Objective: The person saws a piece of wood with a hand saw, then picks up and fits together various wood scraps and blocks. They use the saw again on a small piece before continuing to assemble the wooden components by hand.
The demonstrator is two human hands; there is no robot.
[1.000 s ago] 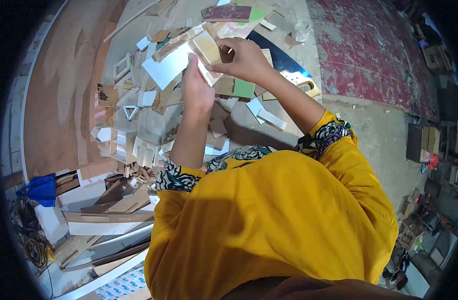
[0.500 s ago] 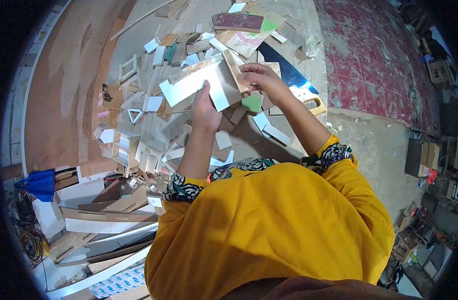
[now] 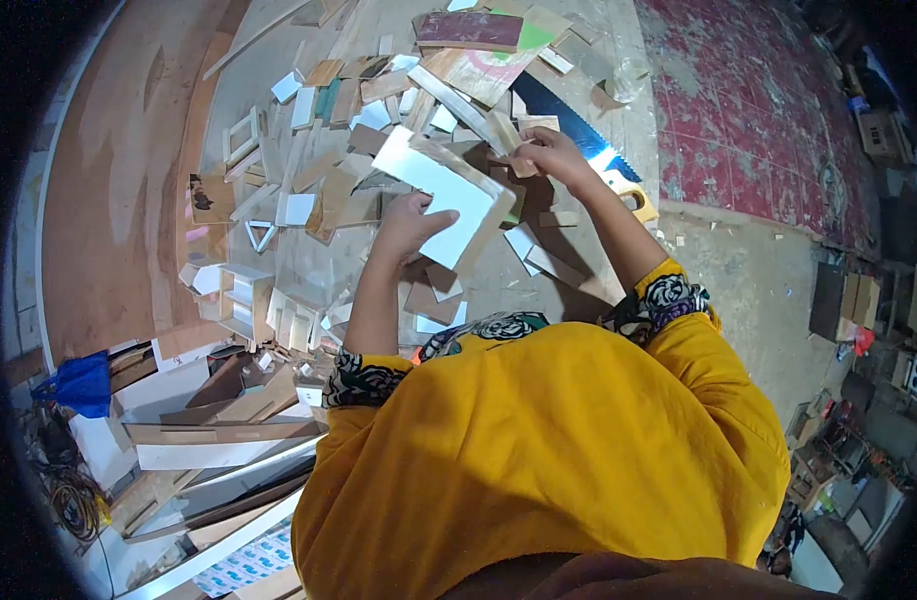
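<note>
My left hand [image 3: 406, 230] grips a white-faced, L-shaped board [image 3: 453, 205] by its lower left side, thumb on top. Bare wood shows along the board's inner cut edge. To the right, the fingers of my right hand [image 3: 558, 158] are closed on a small wooden block [image 3: 506, 138], held a little apart from the board. A handsaw [image 3: 563, 118] with a blue blade and pale yellow handle lies just beyond my right hand. Many wood offcuts lie under and around both hands.
A maroon-faced board [image 3: 468, 31] lies at the far side among the scraps. Left of them is a large brown plywood sheet [image 3: 118, 170]. Small white box-like pieces [image 3: 246, 295] stand at the lower left, above stacked boards [image 3: 218, 432]. A worn red floor area [image 3: 748, 130] spreads to the right.
The wooden block has come away from the L-shaped board's right edge, in my right hand. The board has turned clockwise and shifted right and down with my left hand.
</note>
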